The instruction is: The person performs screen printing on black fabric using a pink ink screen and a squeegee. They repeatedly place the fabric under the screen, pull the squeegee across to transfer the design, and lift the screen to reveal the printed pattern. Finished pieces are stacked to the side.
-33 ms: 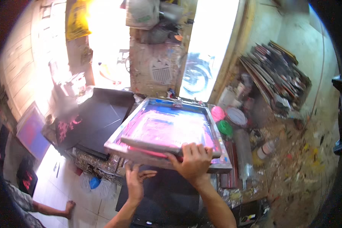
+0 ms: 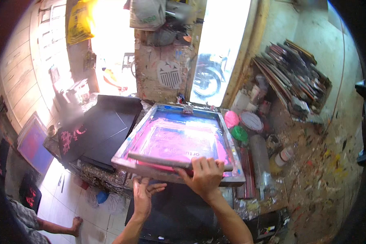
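A screen-printing frame [image 2: 175, 136] with pink ink smeared over blue mesh lies on the bench, its near edge over a black sheet [image 2: 171, 207]. Along that near edge, my right hand [image 2: 201, 177] is wrapped round a long squeegee [image 2: 154, 159] with pink on its blade. Below the frame's front rail my left hand [image 2: 144, 195] has its fingers apart with nothing in them, close to the rail. Black printed sheets [image 2: 97, 130] with pink designs lie left of the frame.
Ink tubs [image 2: 232, 118], a bottle [image 2: 284, 156] and stacked boards [image 2: 286, 81] are at the right. Colourful screens [image 2: 32, 144] lean at the left. Another person's leg and bare foot [image 2: 75, 225] are at lower left. A motorcycle [image 2: 207, 81] shows beyond the bright doorway.
The squeegee and my right hand have shifted slightly down toward me and a little left. My left hand is slightly lower, its fingers still apart.
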`<state>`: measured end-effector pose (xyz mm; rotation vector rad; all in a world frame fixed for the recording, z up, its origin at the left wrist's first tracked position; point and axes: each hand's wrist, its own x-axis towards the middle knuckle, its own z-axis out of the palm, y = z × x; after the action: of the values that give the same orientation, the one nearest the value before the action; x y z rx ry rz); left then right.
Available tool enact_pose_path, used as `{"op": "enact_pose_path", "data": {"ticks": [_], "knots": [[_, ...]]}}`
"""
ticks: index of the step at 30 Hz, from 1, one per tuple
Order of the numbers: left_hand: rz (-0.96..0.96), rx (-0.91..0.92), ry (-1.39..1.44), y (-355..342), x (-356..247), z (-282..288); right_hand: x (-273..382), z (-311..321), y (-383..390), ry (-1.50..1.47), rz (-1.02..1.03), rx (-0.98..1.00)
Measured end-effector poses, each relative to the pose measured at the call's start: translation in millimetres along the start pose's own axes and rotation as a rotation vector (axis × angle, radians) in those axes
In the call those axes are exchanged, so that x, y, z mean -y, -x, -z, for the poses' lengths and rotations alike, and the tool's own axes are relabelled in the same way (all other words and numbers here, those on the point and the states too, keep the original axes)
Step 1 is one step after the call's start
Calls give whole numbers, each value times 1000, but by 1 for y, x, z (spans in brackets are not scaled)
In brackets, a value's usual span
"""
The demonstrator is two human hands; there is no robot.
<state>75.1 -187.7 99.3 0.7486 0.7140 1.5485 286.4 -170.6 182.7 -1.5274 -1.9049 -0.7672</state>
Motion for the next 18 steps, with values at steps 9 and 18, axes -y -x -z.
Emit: {"op": "enact_pose_path", "data": {"ticks": [9, 18], "knots": [[648, 336, -863, 1, -27, 43, -36, -41, 83, -231, -40, 304], [-331, 844, -1934, -119, -47, 11, -71, -57, 50, -315, -105, 609]]}}
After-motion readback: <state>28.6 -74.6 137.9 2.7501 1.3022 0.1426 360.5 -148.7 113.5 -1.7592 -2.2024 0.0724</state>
